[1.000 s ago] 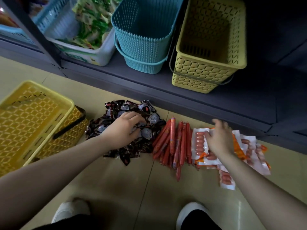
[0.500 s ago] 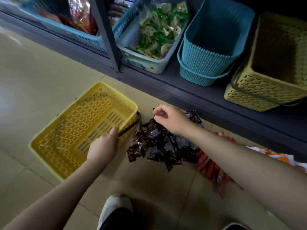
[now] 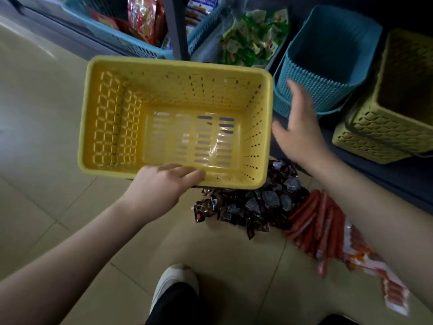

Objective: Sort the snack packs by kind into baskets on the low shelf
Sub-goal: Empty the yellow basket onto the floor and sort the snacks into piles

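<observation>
Yellow plastic, pierced with slots, makes up the basket (image 3: 178, 123) held up off the tiled floor (image 3: 42, 127); it serves as the landmark for everything around it. At its near rim the left hand (image 3: 161, 186) is clamped on, fingers curled over the edge into the inside and thumb hidden beneath. A clear scrap of film lies on the basket's bottom; otherwise nothing shows inside it. Just off its right wall the right hand (image 3: 297, 127) hangs with fingers spread and palm facing the basket, gripping nothing; whether it touches the wall cannot be told.

Below the basket's near right corner, partly covered by it, lies a heap of dark snack packs (image 3: 253, 205) on the floor. Further right of that heap sits a row of red sausage sticks (image 3: 316, 224), and beyond those, white-and-orange sausage packs (image 3: 365, 266), blurred at the frame's edge.

Behind the basket's far rim runs the low shelf (image 3: 375, 170). On it, past the basket's far right corner, stands a teal basket (image 3: 328, 73), with an olive-yellow basket (image 3: 386, 127) to its right. Directly behind the far rim is a white bin of green packs (image 3: 253, 36), and left of it a blue basket (image 3: 131, 41) with red packs.
</observation>
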### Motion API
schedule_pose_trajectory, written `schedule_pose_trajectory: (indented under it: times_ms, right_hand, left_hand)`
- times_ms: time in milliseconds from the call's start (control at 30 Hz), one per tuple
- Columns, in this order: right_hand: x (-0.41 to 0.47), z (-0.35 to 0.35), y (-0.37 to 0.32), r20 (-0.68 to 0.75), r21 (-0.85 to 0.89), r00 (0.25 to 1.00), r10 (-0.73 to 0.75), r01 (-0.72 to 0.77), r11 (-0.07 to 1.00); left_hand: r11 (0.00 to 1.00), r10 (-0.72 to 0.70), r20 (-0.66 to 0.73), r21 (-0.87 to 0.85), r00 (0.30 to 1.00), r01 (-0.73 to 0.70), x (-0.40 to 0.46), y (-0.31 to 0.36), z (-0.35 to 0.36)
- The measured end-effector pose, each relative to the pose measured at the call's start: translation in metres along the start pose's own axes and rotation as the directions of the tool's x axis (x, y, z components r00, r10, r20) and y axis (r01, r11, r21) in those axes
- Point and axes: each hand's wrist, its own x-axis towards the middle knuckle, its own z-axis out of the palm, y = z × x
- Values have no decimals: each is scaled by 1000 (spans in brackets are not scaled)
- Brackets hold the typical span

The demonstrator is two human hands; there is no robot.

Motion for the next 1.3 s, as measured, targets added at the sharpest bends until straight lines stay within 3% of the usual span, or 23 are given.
schedule_pose_trajectory:
  times_ms: [67, 200, 267, 367, 433, 533, 600, 667, 700, 733, 767, 800, 900, 967, 1033, 1100, 1200, 1300]
  right_hand:
    - [2, -28, 2, -67, -48, 995, -79, 76, 996]
    - [1, -81, 16, -51, 309, 997, 62, -43, 950]
    - [-5, -96, 22, 25, 239, 993, 114, -116, 964]
    - [-18, -103, 32, 268, -55, 935, 230, -224, 973]
    - [-27, -107, 47, 252, -84, 920, 300, -288, 954]
    - [-40, -121, 71, 183, 57, 901, 394, -410, 910]
    - [-58, -139, 90, 124, 173, 884, 450, -466, 868]
    - [-77, -153, 105, 56, 317, 861, 506, -496, 809]
    - [-84, -159, 111, 24, 390, 849, 528, -494, 777]
    - [-91, -164, 116, -10, 438, 835, 550, -490, 753]
    - [-96, -168, 119, -43, 465, 823, 566, -485, 741]
    - [-101, -173, 122, -68, 489, 817, 573, -473, 733]
    - [-117, -190, 131, -81, 563, 799, 596, -457, 689]
    - [-133, -205, 137, -48, 612, 776, 629, -475, 632]
    - [-152, -221, 147, -34, 641, 748, 663, -492, 589]
    - [-169, -236, 157, -47, 638, 717, 695, -514, 574]
    - [-186, -259, 174, -65, 614, 665, 744, -561, 556]
    - [-201, -273, 189, -107, 574, 614, 782, -604, 553]
  left_hand:
    - [994, 105, -22, 12, 994, -104, 13, 2, -4]
    - [957, 288, 38, -39, 957, -287, 41, 13, -4]
    - [921, 389, 112, -84, 914, -381, 55, 26, -2]
    - [835, 549, 189, -71, 814, -546, 76, 50, 4]
    - [764, 643, 142, -50, 752, -643, 94, 67, 1]
    - [723, 691, -91, 63, 717, -688, 119, 80, -18]
    - [764, 643, -242, 129, 727, -632, 137, 85, -27]
    - [901, 427, -383, 102, 819, -422, 151, 89, -26]
    - [962, 238, -410, -23, 881, -271, 157, 94, -22]
    - [963, 40, -376, -233, 926, -136, 161, 104, -19]
    - [880, -109, -284, -473, 953, -40, 166, 117, -17]
    - [733, -178, -174, -680, 969, 13, 169, 133, -14]
    - [269, -192, -56, -963, 980, -2, 181, 176, -13]
    - [85, -187, -44, -996, 981, -28, 192, 195, -18]
    - [50, -173, -58, -997, 983, -50, 202, 213, -25]
    - [124, -80, -96, -989, 992, -86, 207, 231, -29]
    - [190, 40, -8, -982, 999, -16, 210, 263, -38]
    - [109, -59, 93, -989, 994, 99, 222, 284, -30]
